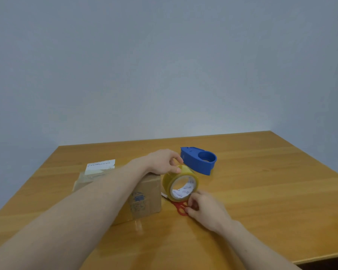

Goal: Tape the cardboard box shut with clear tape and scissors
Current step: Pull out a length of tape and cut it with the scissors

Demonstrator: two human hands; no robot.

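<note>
A brown cardboard box (146, 197) with a white label on its far top lies on the wooden table, partly hidden under my left forearm. My left hand (164, 161) reaches over the box and pinches the top of a roll of clear yellowish tape (180, 183), which stands on edge just right of the box. Below the roll lie red-handled scissors (180, 208), mostly hidden. My right hand (205, 208) rests on the scissors' handles with its fingers curled at the loops.
A blue plastic tape dispenser (199, 159) lies behind the roll. The table (271, 191) ends at a grey wall behind, and its right and near right edges are in view.
</note>
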